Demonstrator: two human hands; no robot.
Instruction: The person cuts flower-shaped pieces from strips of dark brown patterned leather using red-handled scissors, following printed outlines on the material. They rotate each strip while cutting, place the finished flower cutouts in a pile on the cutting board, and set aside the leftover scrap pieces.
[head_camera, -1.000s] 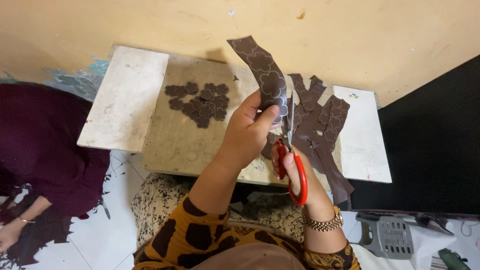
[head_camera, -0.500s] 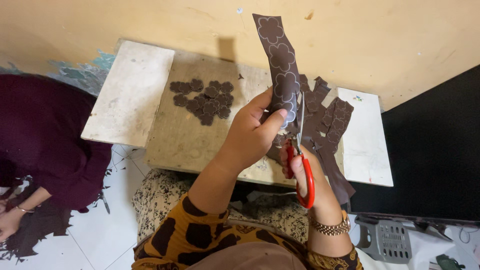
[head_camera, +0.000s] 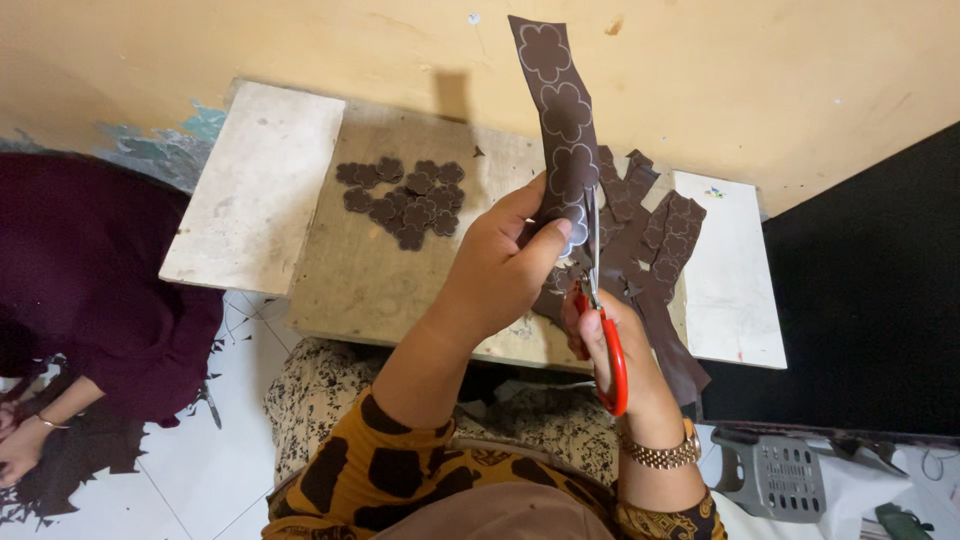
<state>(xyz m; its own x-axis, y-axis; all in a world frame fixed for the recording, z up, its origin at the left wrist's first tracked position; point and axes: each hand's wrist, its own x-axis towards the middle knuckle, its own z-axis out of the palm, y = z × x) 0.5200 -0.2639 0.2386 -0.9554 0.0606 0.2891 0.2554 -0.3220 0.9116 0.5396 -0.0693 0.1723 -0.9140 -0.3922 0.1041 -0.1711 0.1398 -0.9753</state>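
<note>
Left hand (head_camera: 500, 265) pinches brown strip (head_camera: 562, 120) upright at its lower end; right hand (head_camera: 610, 345) grips red scissors (head_camera: 603, 330), blades at strip's base. Thin, floppy-looking, light; hold near cut.

grey plastic stool (head_camera: 782, 472) beside low table (head_camera: 255, 190)

Left hand (head_camera: 500, 270) raised, thumb and fingers pinched; right hand (head_camera: 605, 335) curled beneath, bracelet at wrist.

Brown flower-marked strip (head_camera: 563, 120) upright in left hand (head_camera: 500, 270), red-handled scissors (head_camera: 603, 330) in right hand (head_camera: 615, 345) at its lower edge.
</note>
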